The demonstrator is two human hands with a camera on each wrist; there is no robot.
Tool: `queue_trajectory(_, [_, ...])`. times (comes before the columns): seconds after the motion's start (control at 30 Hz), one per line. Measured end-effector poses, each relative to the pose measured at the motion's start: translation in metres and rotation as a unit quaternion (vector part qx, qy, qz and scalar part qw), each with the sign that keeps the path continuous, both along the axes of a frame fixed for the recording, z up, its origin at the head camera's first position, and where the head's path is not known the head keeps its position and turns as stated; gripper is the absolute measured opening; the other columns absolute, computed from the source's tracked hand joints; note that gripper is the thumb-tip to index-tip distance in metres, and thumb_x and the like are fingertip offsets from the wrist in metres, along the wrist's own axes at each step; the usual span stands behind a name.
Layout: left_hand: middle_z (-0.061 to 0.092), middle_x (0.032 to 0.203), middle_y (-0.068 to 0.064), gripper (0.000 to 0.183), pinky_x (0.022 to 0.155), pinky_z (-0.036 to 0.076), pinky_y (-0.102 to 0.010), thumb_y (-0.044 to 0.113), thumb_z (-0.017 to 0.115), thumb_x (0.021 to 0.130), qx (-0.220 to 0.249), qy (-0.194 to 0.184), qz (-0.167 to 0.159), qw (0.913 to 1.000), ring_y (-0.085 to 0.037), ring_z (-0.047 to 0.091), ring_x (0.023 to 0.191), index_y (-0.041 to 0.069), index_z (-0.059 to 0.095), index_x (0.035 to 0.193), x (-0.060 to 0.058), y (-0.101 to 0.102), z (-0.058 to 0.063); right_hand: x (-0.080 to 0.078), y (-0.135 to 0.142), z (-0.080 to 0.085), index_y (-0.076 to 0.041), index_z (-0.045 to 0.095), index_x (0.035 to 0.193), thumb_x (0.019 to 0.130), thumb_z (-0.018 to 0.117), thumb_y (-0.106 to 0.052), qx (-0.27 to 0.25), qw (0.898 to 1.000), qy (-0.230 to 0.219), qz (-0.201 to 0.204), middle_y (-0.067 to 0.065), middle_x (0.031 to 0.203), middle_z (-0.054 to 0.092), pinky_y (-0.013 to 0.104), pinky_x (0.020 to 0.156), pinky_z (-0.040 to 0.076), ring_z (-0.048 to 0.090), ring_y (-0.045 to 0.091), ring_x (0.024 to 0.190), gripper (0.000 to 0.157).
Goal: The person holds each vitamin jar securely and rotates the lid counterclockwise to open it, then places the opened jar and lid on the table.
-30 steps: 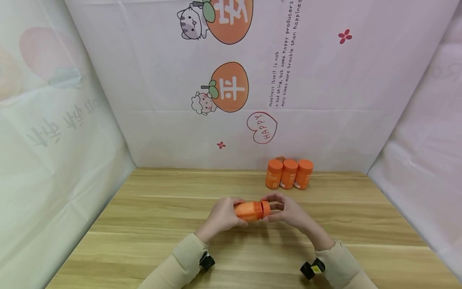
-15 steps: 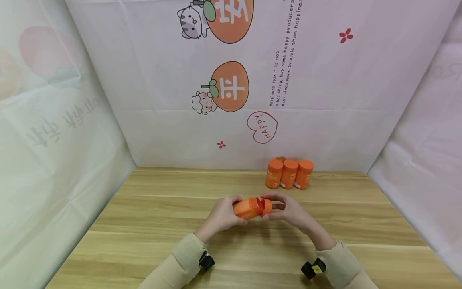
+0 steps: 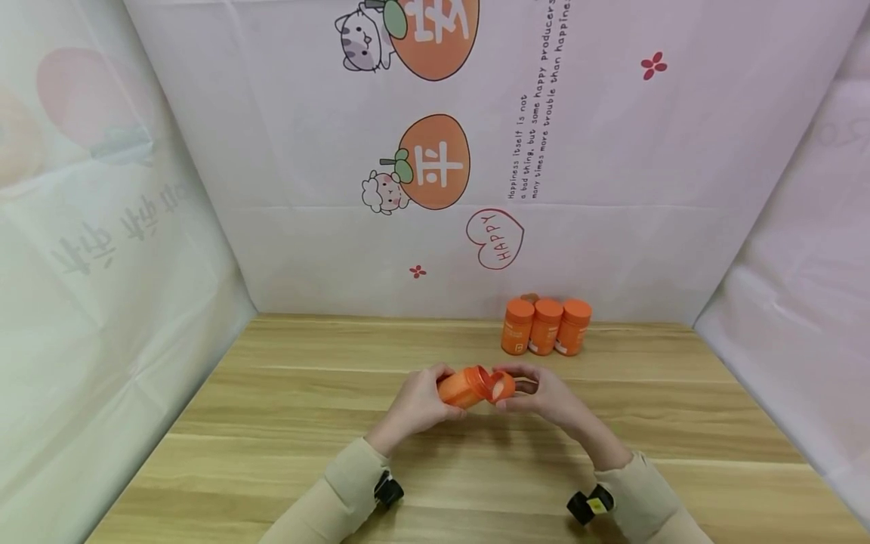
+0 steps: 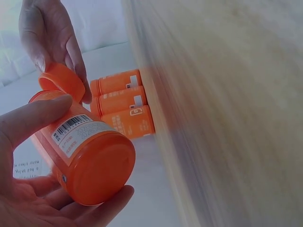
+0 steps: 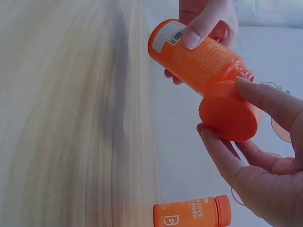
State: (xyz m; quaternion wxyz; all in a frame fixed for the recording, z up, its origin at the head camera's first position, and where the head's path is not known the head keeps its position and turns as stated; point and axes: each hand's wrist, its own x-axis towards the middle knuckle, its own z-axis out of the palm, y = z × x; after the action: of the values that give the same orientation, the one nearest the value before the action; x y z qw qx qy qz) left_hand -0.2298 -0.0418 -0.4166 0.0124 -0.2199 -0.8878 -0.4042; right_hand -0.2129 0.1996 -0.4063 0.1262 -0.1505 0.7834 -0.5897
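Note:
My left hand (image 3: 420, 400) grips an orange pill bottle (image 3: 464, 387) round its body, its mouth tilted up toward the right. The bottle's base and a white barcode label (image 4: 77, 130) face the left wrist camera, with the thumb (image 4: 42, 113) lying along the side. Off the bottle's threaded neck (image 5: 241, 71), my right hand (image 3: 544, 393) pinches the orange cap (image 3: 501, 386) by its edge between thumb and fingers. In the head view the cap's pale inner face shows beside the bottle mouth. What is inside the bottle is hidden.
Three matching orange bottles, the left one (image 3: 517, 328) among them, stand capped in a row at the table's back edge. A small brown thing (image 3: 529, 297) peeks out behind them. The wooden table (image 3: 306, 393) has white printed cloth walls (image 3: 326, 257) behind and at both sides.
The cap has come apart from the bottle neck and turned so its inside shows. The bottle's mouth has tipped upward. The three standing bottles have stayed put.

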Motion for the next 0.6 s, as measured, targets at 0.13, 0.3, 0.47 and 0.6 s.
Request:
queue_trajectory(0.13, [0.067, 0.094, -0.001, 0.051, 0.071, 0.047, -0.029, 0.020, 0.087, 0.061, 0.002, 0.004, 0.000, 1.0000, -0.011, 0.057, 0.079, 0.009, 0.064, 0.105, -0.0011, -0.0012, 0.0001, 0.0000, -0.0005, 0.0001, 0.001, 0.044, 0.137, 0.080, 0.075, -0.014, -0.008, 1.000, -0.008, -0.005, 0.020, 0.137, 0.048, 0.027, 0.088, 0.051, 0.052, 0.038, 0.122, 0.067])
queue_trajectory(0.3, [0.066, 0.093, -0.001, 0.049, 0.071, 0.047, -0.030, 0.019, 0.087, 0.061, 0.002, 0.006, 0.002, 1.0000, -0.012, 0.056, 0.079, 0.009, 0.064, 0.104, -0.0023, -0.0019, -0.0015, 0.0003, -0.0009, 0.0002, 0.000, 0.044, 0.136, 0.080, 0.075, -0.012, -0.015, 1.000, -0.007, -0.003, 0.022, 0.137, 0.047, 0.027, 0.088, 0.051, 0.050, 0.041, 0.123, 0.065])
queue_trajectory(0.47, [0.067, 0.093, -0.002, 0.050, 0.072, 0.047, -0.031, 0.018, 0.087, 0.061, 0.011, 0.007, 0.007, 0.9999, -0.013, 0.057, 0.079, 0.009, 0.064, 0.104, -0.0032, -0.0033, -0.0029, 0.0009, -0.0004, 0.0001, 0.001, 0.042, 0.136, 0.079, 0.076, -0.012, -0.017, 1.000, -0.007, -0.006, 0.023, 0.136, 0.047, 0.028, 0.087, 0.051, 0.049, 0.041, 0.124, 0.067])
queue_trajectory(0.6, [0.067, 0.094, -0.003, 0.050, 0.073, 0.048, -0.033, 0.015, 0.087, 0.061, 0.022, 0.010, 0.009, 0.9997, -0.013, 0.058, 0.080, 0.008, 0.063, 0.104, -0.0045, -0.0049, -0.0041, -0.0004, -0.0001, -0.0013, 0.000, 0.043, 0.135, 0.078, 0.077, -0.012, -0.016, 1.000, -0.008, -0.015, 0.022, 0.135, 0.049, 0.028, 0.087, 0.051, 0.050, 0.040, 0.123, 0.068])
